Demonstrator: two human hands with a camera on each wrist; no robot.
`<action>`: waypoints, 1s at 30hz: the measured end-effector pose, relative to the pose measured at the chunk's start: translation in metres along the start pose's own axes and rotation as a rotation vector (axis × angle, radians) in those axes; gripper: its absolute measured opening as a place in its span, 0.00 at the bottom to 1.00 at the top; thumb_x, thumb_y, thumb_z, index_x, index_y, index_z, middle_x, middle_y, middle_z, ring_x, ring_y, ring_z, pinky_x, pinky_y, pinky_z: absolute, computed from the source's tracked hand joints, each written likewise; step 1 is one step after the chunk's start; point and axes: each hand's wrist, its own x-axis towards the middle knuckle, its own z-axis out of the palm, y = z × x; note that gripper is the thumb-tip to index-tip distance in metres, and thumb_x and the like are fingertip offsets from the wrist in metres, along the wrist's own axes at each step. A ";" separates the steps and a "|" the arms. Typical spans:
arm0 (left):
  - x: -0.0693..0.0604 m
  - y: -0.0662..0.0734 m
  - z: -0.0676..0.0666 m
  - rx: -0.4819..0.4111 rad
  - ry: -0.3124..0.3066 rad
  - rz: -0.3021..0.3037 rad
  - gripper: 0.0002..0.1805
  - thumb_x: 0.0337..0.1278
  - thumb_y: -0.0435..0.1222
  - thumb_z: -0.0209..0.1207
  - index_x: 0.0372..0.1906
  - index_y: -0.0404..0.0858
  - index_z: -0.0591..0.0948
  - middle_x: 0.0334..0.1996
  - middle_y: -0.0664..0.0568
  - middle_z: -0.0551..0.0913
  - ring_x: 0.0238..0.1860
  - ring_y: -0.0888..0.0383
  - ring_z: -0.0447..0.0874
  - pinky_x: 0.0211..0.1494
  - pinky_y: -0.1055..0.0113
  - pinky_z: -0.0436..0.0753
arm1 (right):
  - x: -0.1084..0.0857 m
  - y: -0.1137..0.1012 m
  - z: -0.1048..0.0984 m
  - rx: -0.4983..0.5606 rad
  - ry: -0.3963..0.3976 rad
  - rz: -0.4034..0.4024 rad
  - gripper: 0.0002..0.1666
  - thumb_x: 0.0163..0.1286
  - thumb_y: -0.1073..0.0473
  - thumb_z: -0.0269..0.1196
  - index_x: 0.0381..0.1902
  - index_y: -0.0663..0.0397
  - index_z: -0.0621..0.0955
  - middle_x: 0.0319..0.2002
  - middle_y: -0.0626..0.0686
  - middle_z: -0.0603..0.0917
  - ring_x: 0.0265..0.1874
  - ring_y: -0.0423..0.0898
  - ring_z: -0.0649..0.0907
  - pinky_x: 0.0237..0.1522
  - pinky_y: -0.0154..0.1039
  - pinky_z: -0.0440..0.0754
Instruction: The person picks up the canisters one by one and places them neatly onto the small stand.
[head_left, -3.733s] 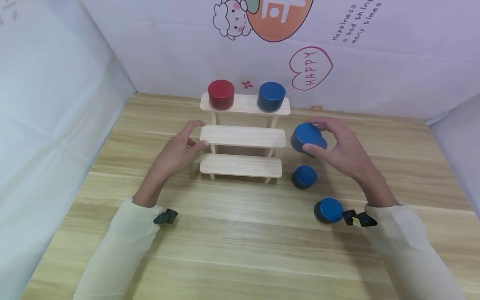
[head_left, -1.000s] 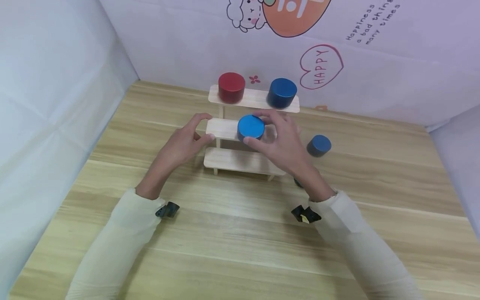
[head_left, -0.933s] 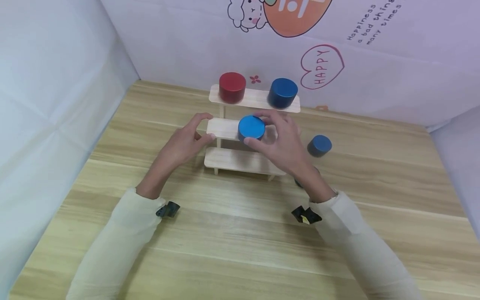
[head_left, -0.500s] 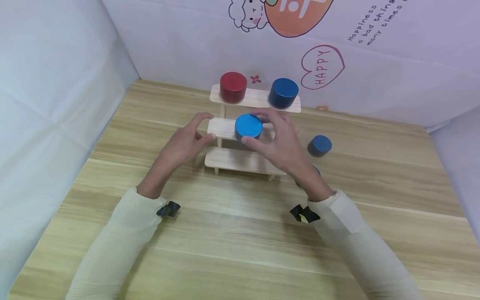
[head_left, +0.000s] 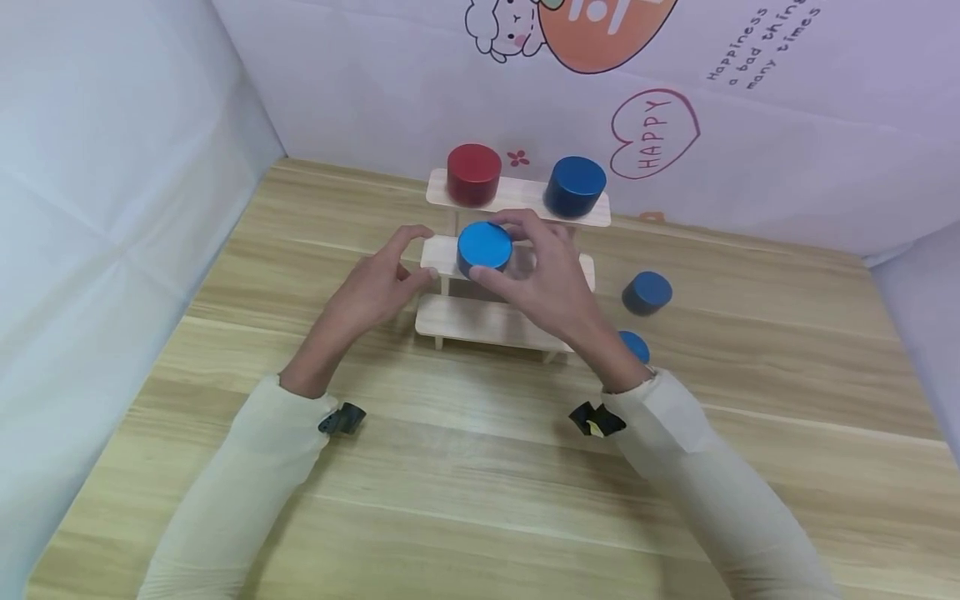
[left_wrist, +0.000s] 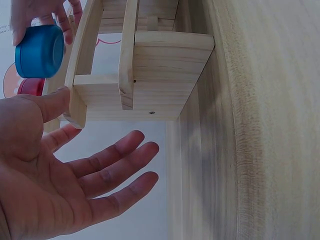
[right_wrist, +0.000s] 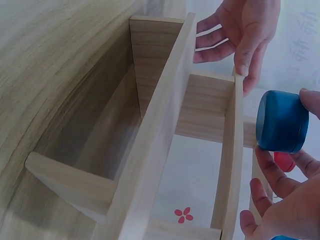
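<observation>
My right hand (head_left: pixel 551 279) grips a round blue tin (head_left: pixel 483 244) between thumb and fingers. The tin hangs over the left half of the middle board of a three-tier wooden display stand (head_left: pixel 487 322). In the right wrist view a small gap shows between this blue tin (right_wrist: pixel 281 121) and the board. My left hand (head_left: pixel 371 287) pinches the left end of the middle board with thumb and index finger. Its other fingers (left_wrist: pixel 117 172) are spread free in the left wrist view. On the top board stand a red tin (head_left: pixel 474 177) at left and another blue tin (head_left: pixel 575 187) at right.
To the right of the stand, a smaller blue tin (head_left: pixel 647 292) stands on the wooden table (head_left: pixel 465 500). Nearer, a further blue tin (head_left: pixel 635 345) is partly hidden by my right wrist. A printed white cloth (head_left: pixel 787 150) rises behind the stand.
My right hand has carried the blue tin from the table right of the stand to above the middle board, then slightly further left. The left hand keeps its place at the board's end.
</observation>
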 end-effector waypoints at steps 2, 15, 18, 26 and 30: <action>0.000 0.000 0.000 -0.002 0.000 0.002 0.30 0.73 0.47 0.55 0.75 0.53 0.60 0.33 0.40 0.82 0.29 0.49 0.79 0.31 0.57 0.76 | 0.002 0.000 0.002 0.000 0.002 0.003 0.37 0.61 0.43 0.72 0.66 0.43 0.75 0.62 0.52 0.78 0.63 0.52 0.67 0.59 0.59 0.64; 0.002 -0.001 0.000 -0.014 -0.004 0.002 0.31 0.73 0.45 0.55 0.75 0.52 0.60 0.38 0.41 0.83 0.33 0.47 0.82 0.33 0.57 0.78 | 0.009 -0.003 0.018 -0.018 0.021 0.010 0.37 0.61 0.44 0.72 0.65 0.45 0.75 0.60 0.54 0.80 0.64 0.53 0.67 0.63 0.58 0.60; 0.002 -0.003 0.000 -0.015 -0.007 0.014 0.30 0.74 0.45 0.55 0.75 0.51 0.60 0.37 0.40 0.83 0.33 0.47 0.81 0.33 0.57 0.78 | 0.011 -0.004 0.021 -0.035 0.026 0.022 0.37 0.61 0.44 0.72 0.66 0.45 0.75 0.59 0.55 0.80 0.64 0.54 0.67 0.64 0.59 0.59; 0.002 0.001 0.001 -0.010 -0.006 0.009 0.30 0.74 0.45 0.55 0.75 0.52 0.60 0.37 0.40 0.83 0.32 0.49 0.81 0.33 0.57 0.78 | 0.011 -0.003 0.024 -0.046 0.040 0.033 0.37 0.60 0.43 0.73 0.65 0.45 0.75 0.57 0.56 0.82 0.63 0.54 0.68 0.64 0.58 0.57; 0.000 0.000 -0.001 -0.011 0.000 0.008 0.30 0.74 0.45 0.55 0.75 0.52 0.60 0.38 0.41 0.83 0.33 0.49 0.82 0.33 0.56 0.79 | 0.013 -0.004 0.026 -0.053 0.033 0.036 0.37 0.60 0.43 0.73 0.65 0.45 0.75 0.58 0.56 0.81 0.63 0.54 0.68 0.64 0.58 0.57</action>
